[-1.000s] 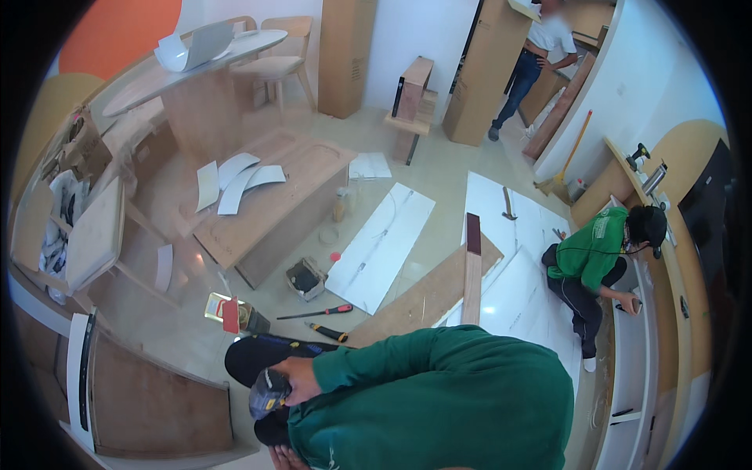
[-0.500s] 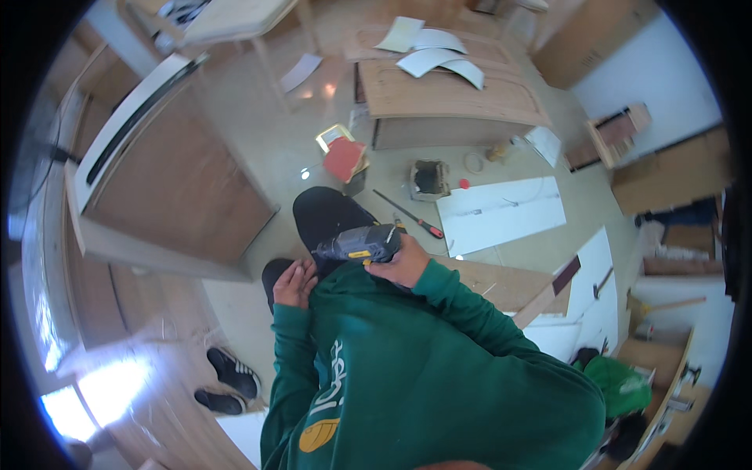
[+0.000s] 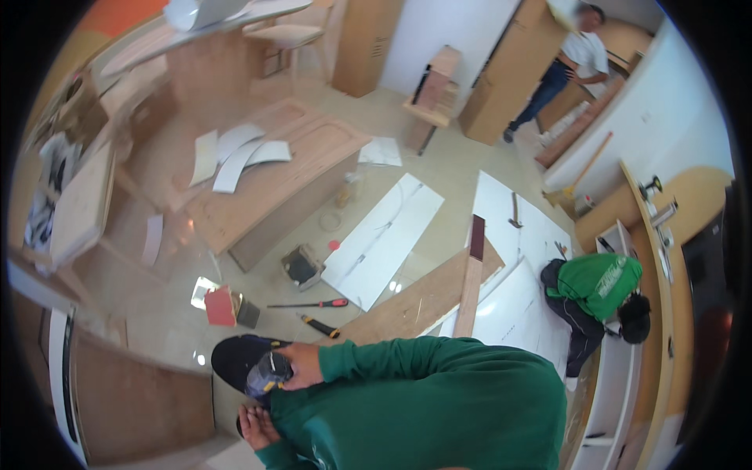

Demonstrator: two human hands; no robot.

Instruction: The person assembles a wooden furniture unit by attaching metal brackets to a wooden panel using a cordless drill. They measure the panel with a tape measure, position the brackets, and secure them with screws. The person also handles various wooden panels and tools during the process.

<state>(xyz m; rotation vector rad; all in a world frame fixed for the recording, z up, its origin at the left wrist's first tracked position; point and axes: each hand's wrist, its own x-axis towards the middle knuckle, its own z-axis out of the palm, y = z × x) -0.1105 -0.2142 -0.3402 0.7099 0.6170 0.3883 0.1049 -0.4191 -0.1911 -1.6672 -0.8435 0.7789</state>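
The view tips up: half a second ago it looks down at the lap, and now it looks out over the room. The helper in the bright green shirt (image 3: 599,286) bends lower than one second ago. The right hand (image 3: 301,366) still has the dark grey power drill with a yellow patch (image 3: 268,374), so the work looks paused to me. Its fingers wrap around the drill, which sticks out to the left, over the knee in black trousers (image 3: 235,360). The left hand (image 3: 258,427) is just below, its fingers bent; I can't tell if it pinches something small. On the shiny tile floor (image 3: 176,329), a long red-and-black screwdriver (image 3: 309,303) lies just beside the near edge of the long white board (image 3: 384,243).
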